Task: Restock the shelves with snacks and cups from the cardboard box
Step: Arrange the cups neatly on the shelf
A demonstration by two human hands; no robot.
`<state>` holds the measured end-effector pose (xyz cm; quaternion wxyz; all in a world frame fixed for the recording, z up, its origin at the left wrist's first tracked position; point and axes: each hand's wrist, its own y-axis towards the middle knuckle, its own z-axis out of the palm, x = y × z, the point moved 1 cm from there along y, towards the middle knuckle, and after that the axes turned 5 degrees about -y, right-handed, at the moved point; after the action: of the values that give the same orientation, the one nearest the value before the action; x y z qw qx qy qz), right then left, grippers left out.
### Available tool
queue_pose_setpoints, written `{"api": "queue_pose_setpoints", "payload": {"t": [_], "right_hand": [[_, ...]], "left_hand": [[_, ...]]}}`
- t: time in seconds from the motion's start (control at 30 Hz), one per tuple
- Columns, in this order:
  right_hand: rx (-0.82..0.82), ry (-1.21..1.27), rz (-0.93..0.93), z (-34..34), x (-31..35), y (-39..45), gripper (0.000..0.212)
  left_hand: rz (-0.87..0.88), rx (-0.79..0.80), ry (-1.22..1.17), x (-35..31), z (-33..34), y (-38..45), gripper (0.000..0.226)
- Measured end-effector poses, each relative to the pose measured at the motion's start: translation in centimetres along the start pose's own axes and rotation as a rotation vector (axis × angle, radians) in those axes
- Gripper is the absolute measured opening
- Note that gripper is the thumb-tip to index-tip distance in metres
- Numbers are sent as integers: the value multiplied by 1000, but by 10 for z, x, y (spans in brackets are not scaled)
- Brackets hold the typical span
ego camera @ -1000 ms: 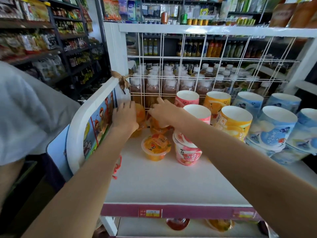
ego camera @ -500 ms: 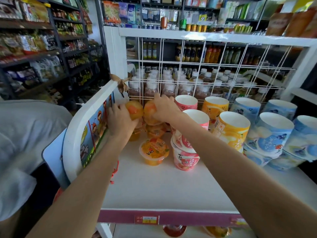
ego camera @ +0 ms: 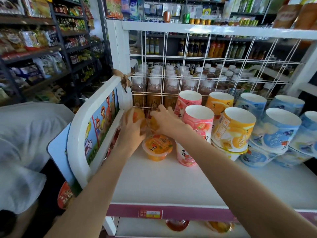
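Got my left hand [ego camera: 131, 133] clamped on one orange jelly cup [ego camera: 136, 115], right hand [ego camera: 167, 121] gripping another [ego camera: 153, 124] just beside it, third cup [ego camera: 157, 148] sitting right below on the shelf [ego camera: 163, 182].

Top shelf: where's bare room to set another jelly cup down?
Free: the white shelf front, between the orange jelly cup and the price strip, and the front right ahead of the blue cups. Crowded: the back-left corner by the wire grid, where left hand and right hand hold cups, and the stacked row behind.
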<state>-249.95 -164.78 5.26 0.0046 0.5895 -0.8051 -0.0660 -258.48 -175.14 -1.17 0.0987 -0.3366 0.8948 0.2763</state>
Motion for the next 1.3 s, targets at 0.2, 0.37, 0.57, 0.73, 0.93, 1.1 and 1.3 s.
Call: {"api": "queue_pose_setpoints", "payload": {"t": [0.2,0.37,0.57,0.73,0.93,1.1,1.3], "right_hand": [[19,247,2,23,7,-26,70],[82,350,3,14,10,-44,87],[136,31,-53,17,11,-64,80],[-252,-274,-35,45,15,-80,61],[-468,-223,-91,68,9,-93,60],[-585,-166,-103,74,7,-106,54],[-745,-216,75,61,-7,-132,60]], "left_hand": [[4,-2,-216,7,2,-4,66],[-31,179,-197,8,-1,-9,81],[17,439,-202,5,-14,-19,99],[228,360,-381,-14,-14,-39,78],[161,176,-390,-22,4,-57,64],[197,131,-423,-14,2,-63,56],[122,84,-368,-21,7,-68,46]]}}
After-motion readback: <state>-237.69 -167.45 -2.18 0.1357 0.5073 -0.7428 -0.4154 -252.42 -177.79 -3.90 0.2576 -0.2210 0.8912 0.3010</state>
